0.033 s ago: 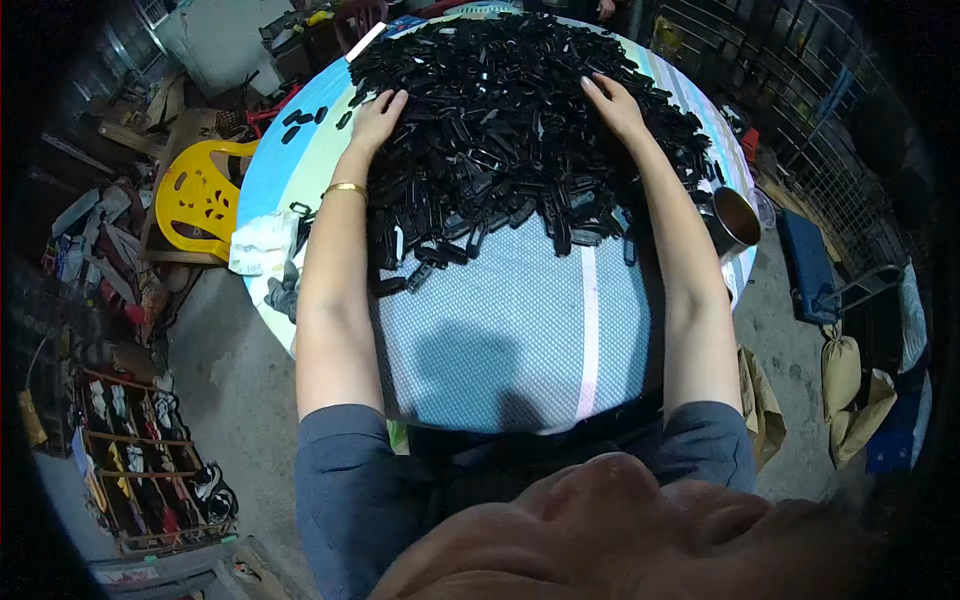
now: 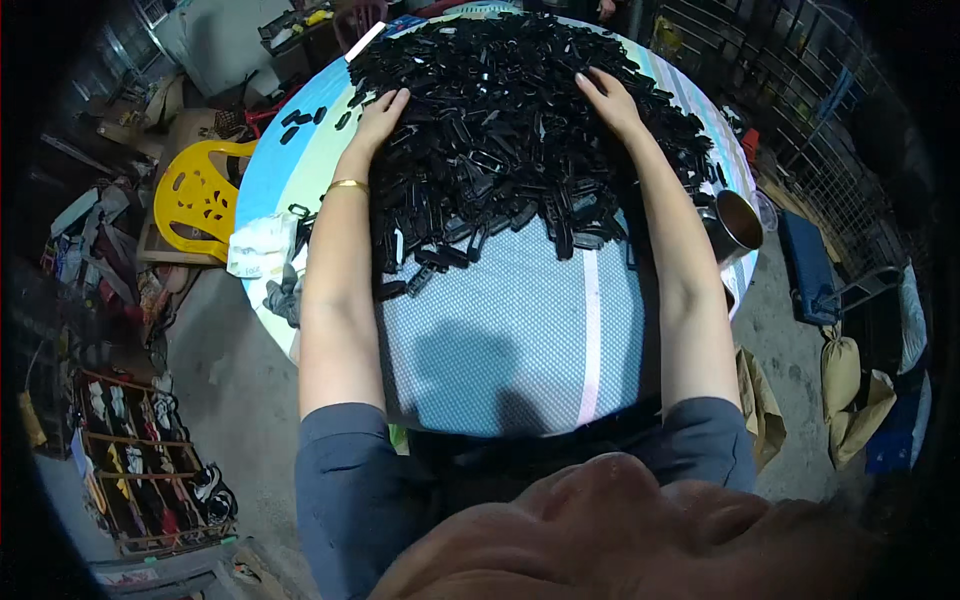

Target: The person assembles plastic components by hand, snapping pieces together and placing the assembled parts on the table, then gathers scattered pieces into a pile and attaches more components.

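A big heap of small black plastic pieces [image 2: 480,130], many of them elongated with a slot or ring shape, covers the far and middle part of a round table [image 2: 275,165]. My left hand [image 2: 380,118] rests against the heap's left side, thumb and forefinger stretched out, nothing held in it. On the right side of the heap lies my right hand [image 2: 612,105], thumb and forefinger spread apart, also holding nothing I can see. The other fingers of both hands are partly hidden. Loose pieces spill onto a pale blue textured surface [image 2: 480,350] between my forearms.
A few black pieces [image 2: 290,134] lie apart at the table's left. White packaging [image 2: 262,248] sits beside my left forearm; a metal cup [image 2: 737,222] stands near my right. A yellow plastic chair [image 2: 195,200] is left of the table, and a sack [image 2: 840,370] is on the right floor.
My right hand has shifted slightly left and farther over the heap. My left hand stays nearly in place.
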Demonstrator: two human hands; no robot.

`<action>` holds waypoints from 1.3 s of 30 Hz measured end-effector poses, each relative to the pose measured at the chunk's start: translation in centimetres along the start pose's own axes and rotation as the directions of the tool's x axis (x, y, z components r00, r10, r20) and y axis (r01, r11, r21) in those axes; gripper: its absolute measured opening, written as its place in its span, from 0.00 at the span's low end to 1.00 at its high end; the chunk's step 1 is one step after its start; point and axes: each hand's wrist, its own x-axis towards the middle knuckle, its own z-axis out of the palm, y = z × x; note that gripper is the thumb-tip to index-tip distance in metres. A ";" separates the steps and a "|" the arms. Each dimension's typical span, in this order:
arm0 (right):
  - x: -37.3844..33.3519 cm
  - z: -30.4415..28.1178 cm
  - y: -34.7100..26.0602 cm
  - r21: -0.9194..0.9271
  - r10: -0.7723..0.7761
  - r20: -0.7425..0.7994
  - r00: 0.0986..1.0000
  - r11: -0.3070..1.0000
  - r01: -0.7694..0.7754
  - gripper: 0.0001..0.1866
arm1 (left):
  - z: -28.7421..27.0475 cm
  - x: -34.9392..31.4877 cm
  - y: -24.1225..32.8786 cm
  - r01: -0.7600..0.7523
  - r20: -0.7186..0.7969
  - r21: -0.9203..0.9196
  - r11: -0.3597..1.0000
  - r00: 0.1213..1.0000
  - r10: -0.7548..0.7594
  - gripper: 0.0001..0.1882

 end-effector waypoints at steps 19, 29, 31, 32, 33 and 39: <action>-1.3 4.9 -3.7 -0.108 0.004 0.351 0.936 0.993 0.036 0.34 | 3.5 -1.3 5.3 0.039 0.281 0.014 0.999 0.959 -0.042 0.41; -8.5 0.7 -7.1 -0.041 -0.079 0.256 0.963 0.995 0.093 0.28 | 1.6 -9.0 10.5 -0.097 0.419 -0.012 0.995 0.903 0.093 0.48; -9.7 -0.2 -7.3 -0.032 -0.157 0.265 0.951 0.985 0.171 0.26 | -0.2 -11.2 13.0 -0.113 0.471 -0.071 0.991 0.872 0.133 0.45; -10.4 -0.7 -7.4 -0.036 -0.148 0.266 0.953 0.986 0.163 0.26 | 0.6 -10.7 12.1 -0.083 0.506 -0.151 0.985 0.849 0.149 0.42; -11.1 -1.1 -7.7 -0.041 -0.170 0.256 0.951 0.982 0.187 0.26 | 0.3 -11.3 12.7 -0.084 0.510 -0.153 0.985 0.847 0.152 0.42; -14.2 -2.8 -9.5 -0.062 -0.240 0.255 0.937 0.963 0.263 0.18 | 0.0 -13.7 15.4 -0.279 0.497 -0.051 0.959 0.826 0.267 0.35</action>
